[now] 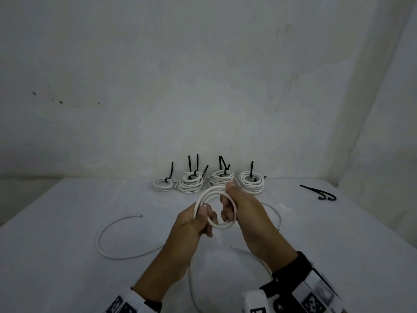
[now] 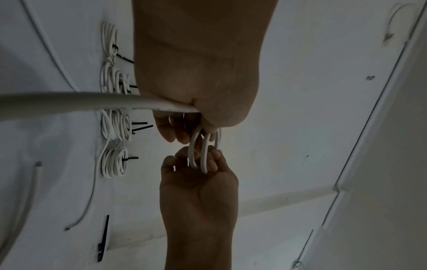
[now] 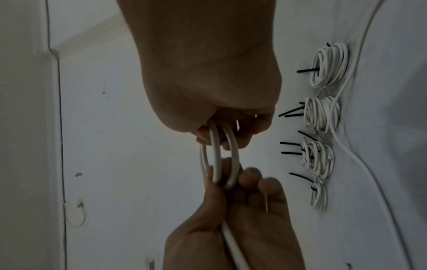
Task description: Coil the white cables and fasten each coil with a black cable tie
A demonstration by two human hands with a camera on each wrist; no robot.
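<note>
A white cable coil (image 1: 213, 195) of a few loops hangs above the table between both hands. My left hand (image 1: 203, 216) grips its left side with thumb and curled fingers. My right hand (image 1: 228, 206) has its fingers hooked through the ring on the right. The left wrist view shows the loops (image 2: 203, 155) held by my left hand (image 2: 203, 117) above and my right hand (image 2: 198, 182) below. The cable's loose tail (image 1: 191, 279) runs down from my left hand toward me. In the right wrist view, the loops (image 3: 216, 160) sit between my right hand (image 3: 221, 131) and left hand (image 3: 242, 201).
Several finished coils (image 1: 251, 182) with black ties sticking up stand in a row at the table's back edge by the wall. Loose black cable ties (image 1: 320, 194) lie at the right. A loose white cable (image 1: 106, 233) curves across the table on the left, and another arc (image 1: 276, 213) lies behind my right hand.
</note>
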